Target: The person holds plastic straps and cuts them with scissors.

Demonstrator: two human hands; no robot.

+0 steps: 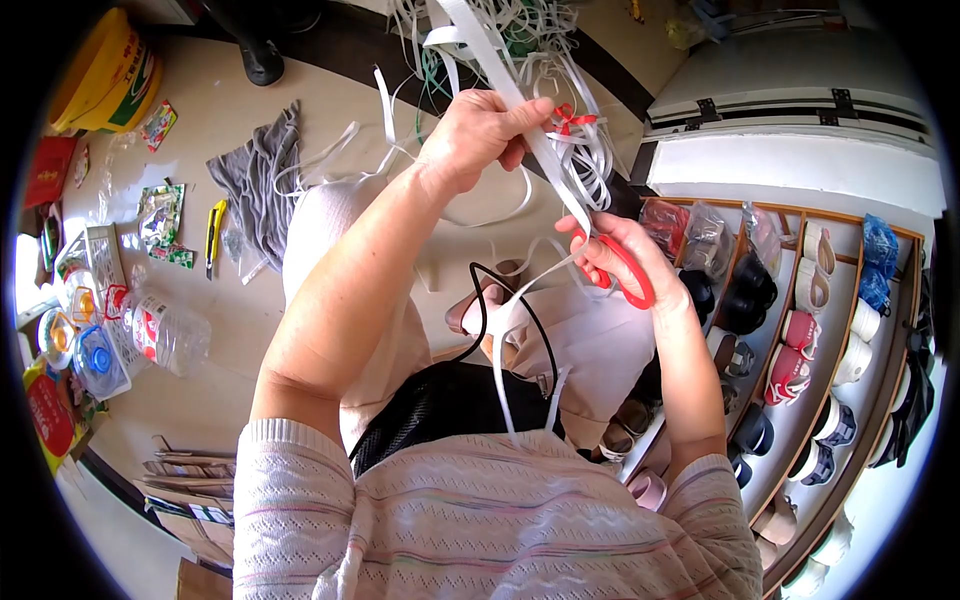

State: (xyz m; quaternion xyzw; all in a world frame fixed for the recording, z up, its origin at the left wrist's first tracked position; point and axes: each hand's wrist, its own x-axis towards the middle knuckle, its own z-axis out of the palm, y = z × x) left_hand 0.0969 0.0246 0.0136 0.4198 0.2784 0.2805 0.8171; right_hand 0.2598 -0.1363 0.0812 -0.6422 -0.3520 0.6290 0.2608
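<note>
My left hand (482, 135), upper middle, grips a flat white plastic strap (483, 42) between thumb and fingers. The strap slants down to the right toward my right hand (637, 250). That hand is closed round the red handles of a pair of scissors (632, 272). Its blades are mostly hidden where they meet the strap. From there a narrower white strip (545, 268) hangs down over my lap. Beyond my left hand lies a tangled heap of white strips (590, 165), with a red tie (573, 120) on it. A black bag (445, 408) rests on my lap.
A shoe rack (790, 400) full of shoes stands close on my right. On the floor to the left lie a grey cloth (262, 180), a yellow utility knife (214, 235), packets and plastic bottles (165, 330). A yellow bucket (108, 75) stands farther off.
</note>
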